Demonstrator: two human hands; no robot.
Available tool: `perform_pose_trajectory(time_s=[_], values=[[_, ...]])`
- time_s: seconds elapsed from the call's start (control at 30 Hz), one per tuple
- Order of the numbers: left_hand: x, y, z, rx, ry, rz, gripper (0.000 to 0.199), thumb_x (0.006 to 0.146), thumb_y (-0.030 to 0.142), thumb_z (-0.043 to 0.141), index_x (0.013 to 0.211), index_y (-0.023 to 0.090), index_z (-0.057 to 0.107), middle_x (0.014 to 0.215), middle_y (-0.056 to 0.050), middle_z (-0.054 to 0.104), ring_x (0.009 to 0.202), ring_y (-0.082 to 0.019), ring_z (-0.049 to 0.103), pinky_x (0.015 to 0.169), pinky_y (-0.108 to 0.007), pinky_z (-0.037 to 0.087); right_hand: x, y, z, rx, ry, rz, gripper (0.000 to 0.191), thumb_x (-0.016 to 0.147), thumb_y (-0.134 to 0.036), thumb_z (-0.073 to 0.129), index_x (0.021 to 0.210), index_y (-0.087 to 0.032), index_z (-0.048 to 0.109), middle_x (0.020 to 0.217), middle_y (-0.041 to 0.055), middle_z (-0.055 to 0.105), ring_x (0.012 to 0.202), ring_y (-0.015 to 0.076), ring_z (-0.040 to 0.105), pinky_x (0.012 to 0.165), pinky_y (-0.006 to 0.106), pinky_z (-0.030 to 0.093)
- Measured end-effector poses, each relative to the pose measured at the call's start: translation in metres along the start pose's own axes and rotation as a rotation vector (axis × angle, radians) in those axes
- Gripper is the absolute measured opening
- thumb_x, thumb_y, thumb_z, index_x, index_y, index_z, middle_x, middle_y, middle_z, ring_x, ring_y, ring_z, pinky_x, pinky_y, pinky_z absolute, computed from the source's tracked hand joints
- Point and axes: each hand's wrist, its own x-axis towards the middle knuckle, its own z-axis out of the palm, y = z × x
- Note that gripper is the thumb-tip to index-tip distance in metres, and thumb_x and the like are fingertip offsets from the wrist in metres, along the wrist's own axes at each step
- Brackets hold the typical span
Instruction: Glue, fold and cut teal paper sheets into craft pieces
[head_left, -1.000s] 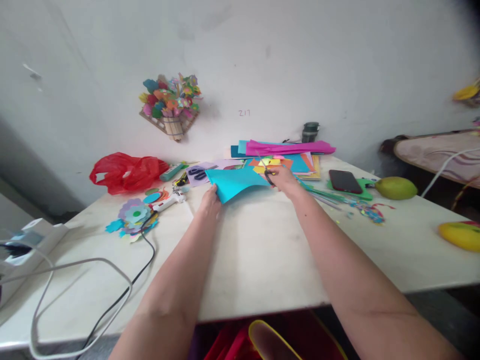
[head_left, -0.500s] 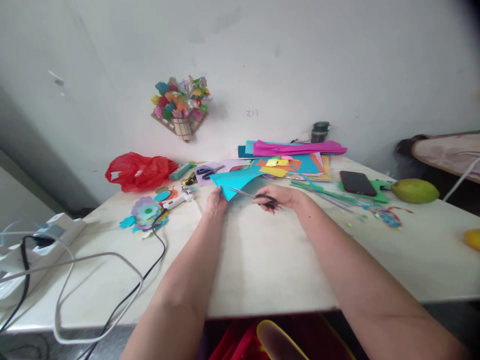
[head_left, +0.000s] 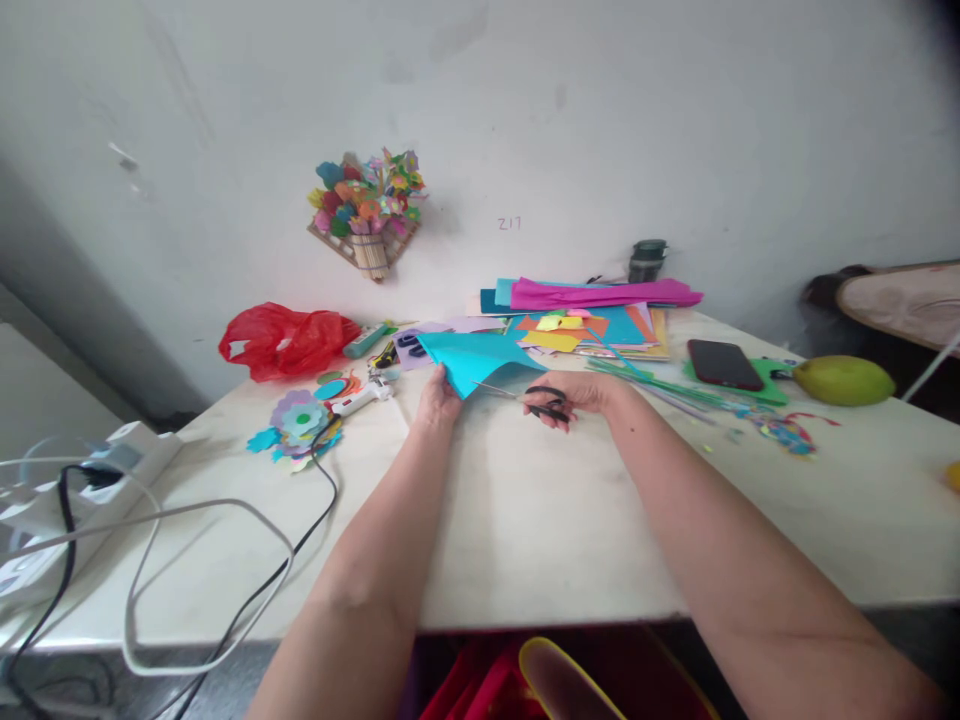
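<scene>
Near the middle of the table, my left hand [head_left: 439, 400] grips the lower left edge of a bright blue paper sheet [head_left: 480, 358], which is raised and curved. My right hand [head_left: 559, 398] has its fingers in the black handles of a pair of scissors [head_left: 546, 402]. The scissor blades point left, with their tips at the lower edge of the blue sheet. Behind the sheet lie purple paper [head_left: 411, 352] and a second pair of dark-handled scissors, partly covered.
Paper flowers [head_left: 300, 418], a glue gun [head_left: 361, 397] and a red bag [head_left: 289, 342] lie left. Cables and a power strip [head_left: 112, 490] sit far left. Right are green sticks [head_left: 652, 385], a phone [head_left: 724, 364] and a mango [head_left: 844, 380]. Stacked papers [head_left: 600, 294] stand behind.
The scissors' handles have spread apart and the scissors have shifted slightly right in my right hand. The blue sheet has spread out a little more. The whole view has shifted slightly.
</scene>
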Motion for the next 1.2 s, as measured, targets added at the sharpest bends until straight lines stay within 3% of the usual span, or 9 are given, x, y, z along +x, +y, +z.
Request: perform_pose_trajectory(time_s=[0.27,0.57,0.67,1.0,1.2], values=[[0.006,-0.007,0.000,-0.054,0.083,0.023,0.016,0.085,0.012,0.042,0.076,0.016,0.054,0.067,0.000,0.062,0.060,-0.008,0.061,0.066,-0.019,0.050,0.013,-0.002,0.013,0.035,0.078,-0.048,0.050,0.068,-0.060,0.057,0.087,-0.013,0.053,0.056,0.0019,0.061,0.043,0.0107,0.056,0.031,0.016,0.032],[-0.007,-0.003,0.003,-0.068,-0.042,-0.019,0.018,0.085,0.017,0.043,0.071,0.014,0.053,0.059,0.000,0.061,0.056,-0.010,0.060,0.067,-0.022,0.050,0.026,-0.007,0.028,0.080,0.137,-0.032,0.056,0.063,-0.066,0.056,0.082,-0.014,0.050,0.057,0.0027,0.061,0.042,0.0105,0.056,0.030,0.016,0.032],[-0.009,-0.002,0.005,-0.068,-0.033,-0.018,0.021,0.086,0.019,0.042,0.068,0.015,0.052,0.055,0.001,0.059,0.053,-0.009,0.059,0.066,-0.020,0.050,0.027,-0.007,0.029,0.097,0.123,-0.029,0.055,0.065,-0.066,0.055,0.084,-0.015,0.050,0.058,0.0027,0.061,0.042,0.0101,0.055,0.031,0.016,0.033],[-0.012,0.001,0.016,-0.056,0.066,-0.029,0.024,0.089,0.021,0.036,0.074,0.016,0.053,0.062,0.000,0.062,0.062,-0.010,0.061,0.069,-0.021,0.050,0.030,-0.010,0.038,0.098,0.112,-0.046,0.051,0.068,-0.062,0.055,0.090,-0.016,0.051,0.059,0.0012,0.060,0.043,0.0090,0.054,0.031,0.016,0.034],[-0.012,0.000,0.018,-0.041,0.054,-0.041,0.022,0.089,0.023,0.038,0.076,0.016,0.054,0.059,0.000,0.061,0.061,-0.010,0.060,0.071,-0.022,0.049,0.033,-0.009,0.041,0.118,0.126,-0.065,0.051,0.069,-0.061,0.055,0.091,-0.015,0.052,0.059,0.0007,0.058,0.041,0.0085,0.053,0.029,0.016,0.032]])
